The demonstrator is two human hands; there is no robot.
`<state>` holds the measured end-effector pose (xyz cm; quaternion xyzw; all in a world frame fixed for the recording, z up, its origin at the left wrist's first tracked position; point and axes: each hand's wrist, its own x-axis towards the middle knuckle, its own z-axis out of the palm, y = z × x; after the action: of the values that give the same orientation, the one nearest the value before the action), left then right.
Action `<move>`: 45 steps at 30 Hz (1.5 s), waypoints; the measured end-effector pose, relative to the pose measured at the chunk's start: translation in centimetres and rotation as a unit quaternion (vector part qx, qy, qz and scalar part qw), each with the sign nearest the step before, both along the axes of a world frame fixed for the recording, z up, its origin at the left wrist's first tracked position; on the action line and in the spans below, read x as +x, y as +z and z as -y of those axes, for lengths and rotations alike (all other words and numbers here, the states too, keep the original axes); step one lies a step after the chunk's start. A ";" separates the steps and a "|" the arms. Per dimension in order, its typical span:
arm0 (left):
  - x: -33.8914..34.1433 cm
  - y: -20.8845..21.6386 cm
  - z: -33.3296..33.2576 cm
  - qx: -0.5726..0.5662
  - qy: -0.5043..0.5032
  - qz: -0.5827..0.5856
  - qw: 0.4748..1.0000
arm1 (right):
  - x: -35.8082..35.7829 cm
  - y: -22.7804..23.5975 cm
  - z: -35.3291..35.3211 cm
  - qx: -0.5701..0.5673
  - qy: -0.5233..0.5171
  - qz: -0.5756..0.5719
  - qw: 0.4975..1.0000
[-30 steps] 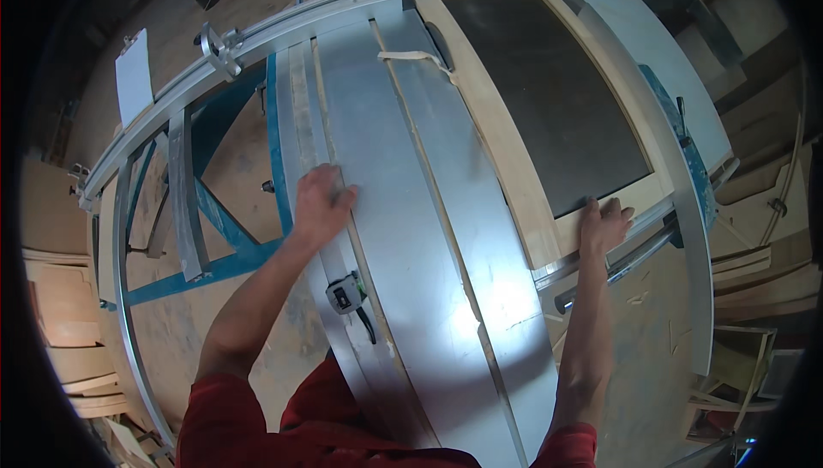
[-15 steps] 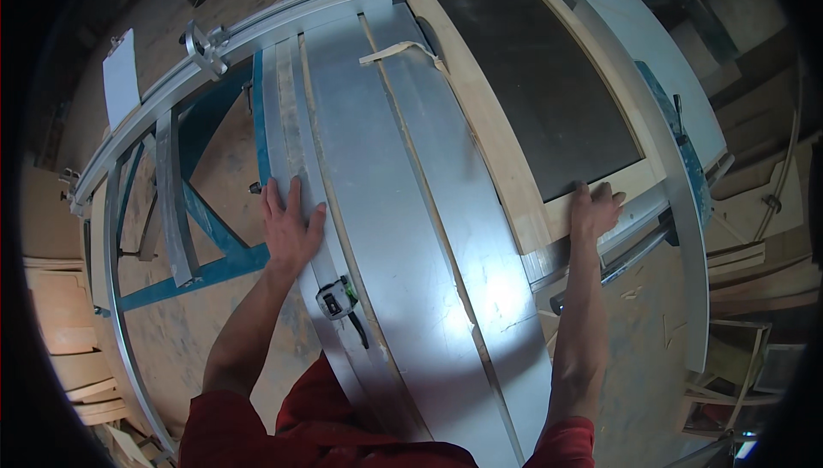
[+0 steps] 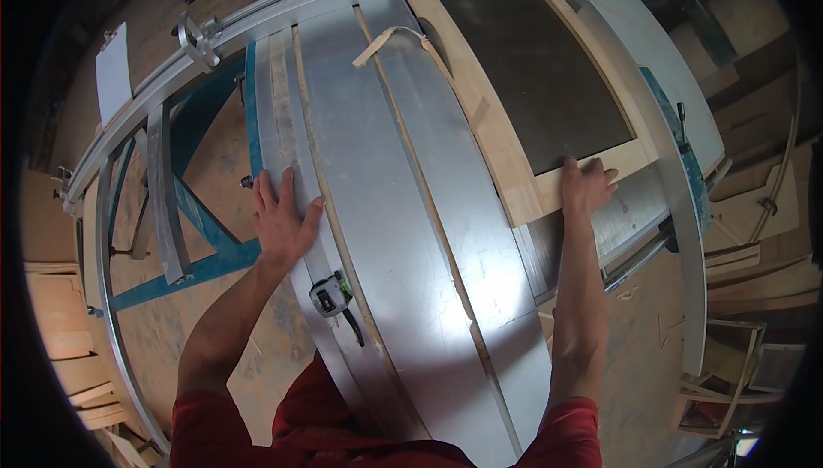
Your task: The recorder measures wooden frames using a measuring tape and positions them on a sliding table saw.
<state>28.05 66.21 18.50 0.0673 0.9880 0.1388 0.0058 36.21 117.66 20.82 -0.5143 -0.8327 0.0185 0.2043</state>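
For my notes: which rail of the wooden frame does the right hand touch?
The short near rail; the right hand rests on it, off both long rails.

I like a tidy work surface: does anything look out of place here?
Yes: a curled wood strip lies crooked on the metal table, beside the wooden frame. It looks odd against the frame's straight edges, perhaps an offcut; whether it is still attached is unclear.
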 end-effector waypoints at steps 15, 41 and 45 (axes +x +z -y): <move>-2.7 -2.2 1.6 -0.001 -0.027 -0.002 1.000 | 3.6 -1.7 -5.0 0.002 0.094 -0.067 0.993; 2.5 -4.9 -2.7 -0.043 -0.015 -0.003 0.999 | 12.6 -2.9 -8.9 -0.024 0.087 -0.050 0.995; 2.5 -5.5 -3.2 -0.048 -0.007 -0.007 0.999 | 13.0 -3.8 -9.9 -0.030 0.078 -0.055 0.995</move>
<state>30.56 69.44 12.97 0.0748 0.9931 0.0907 0.0030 49.19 127.54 17.06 -0.4520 -0.8567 0.0874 0.2325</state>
